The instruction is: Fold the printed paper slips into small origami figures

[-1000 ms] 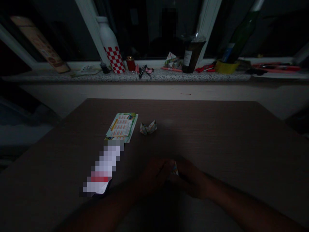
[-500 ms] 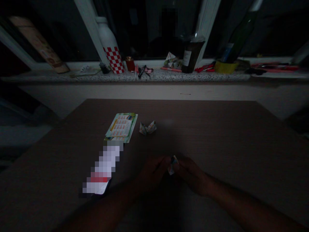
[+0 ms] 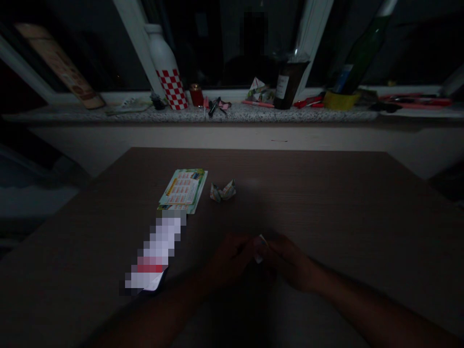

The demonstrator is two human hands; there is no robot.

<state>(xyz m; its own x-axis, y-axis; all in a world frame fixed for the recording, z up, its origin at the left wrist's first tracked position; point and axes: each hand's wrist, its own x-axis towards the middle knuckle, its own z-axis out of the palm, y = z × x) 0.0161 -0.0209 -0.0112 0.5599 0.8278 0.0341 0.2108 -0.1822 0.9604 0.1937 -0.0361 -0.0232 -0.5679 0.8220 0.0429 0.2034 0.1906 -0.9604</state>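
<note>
Between my two hands, low over the table, is a small piece of folded printed paper (image 3: 259, 259). My left hand (image 3: 234, 256) pinches its left side, and my right hand (image 3: 288, 261) grips the right side; fingers cover much of it. Beyond them a folded paper figure (image 3: 222, 191) with two raised points rests on the table. To its left lies a stack of printed sheets (image 3: 183, 189). A lit phone (image 3: 159, 246), its screen blurred out, lies nearer to me, left of my left hand. The light is dim, so finger details are hard to see.
The brown table (image 3: 326, 193) reaches to the wall under a stone windowsill (image 3: 239, 114). On the sill stand a white bottle with red checks (image 3: 172, 87), a red jar (image 3: 196, 95), a dark drink cup (image 3: 286, 87) and a green bottle (image 3: 364, 53), among small clutter.
My fingers have shifted slightly on the folded paper, and less of its printed face shows. The view has moved a little; the other things lie where they were.
</note>
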